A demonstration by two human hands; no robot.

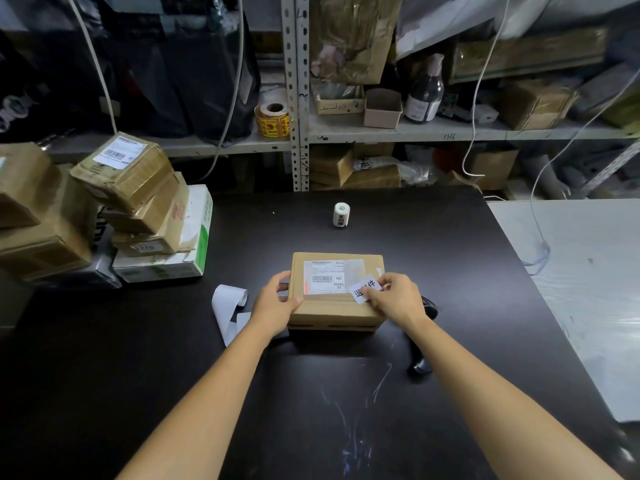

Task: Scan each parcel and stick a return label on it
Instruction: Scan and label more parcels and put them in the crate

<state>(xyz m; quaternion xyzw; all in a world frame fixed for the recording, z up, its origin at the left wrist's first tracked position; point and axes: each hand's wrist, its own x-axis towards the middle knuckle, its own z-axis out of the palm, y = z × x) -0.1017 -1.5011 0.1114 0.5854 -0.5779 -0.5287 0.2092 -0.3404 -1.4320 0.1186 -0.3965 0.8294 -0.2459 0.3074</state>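
Observation:
A brown cardboard parcel (pixel 334 308) with a white shipping label (pixel 322 276) lies in the middle of the black table (pixel 138 358). My left hand (pixel 277 301) grips the parcel's left edge, thumb on top. My right hand (pixel 394 296) pinches a small white return label (pixel 363 289) printed with black characters and holds it against the parcel's top right. A black handheld scanner (pixel 423 362) lies on the table just right of the parcel, partly hidden by my right forearm. A small roll of return labels (pixel 341 214) stands behind the parcel.
A pile of taped parcels (pixel 131 202) is stacked at the table's left. A curled strip of white backing paper (pixel 227 306) lies left of the parcel. A white surface (pixel 588 289) adjoins on the right. Metal shelving (pixel 299 98) behind holds boxes, a bottle and a yellow sticker roll (pixel 273 120).

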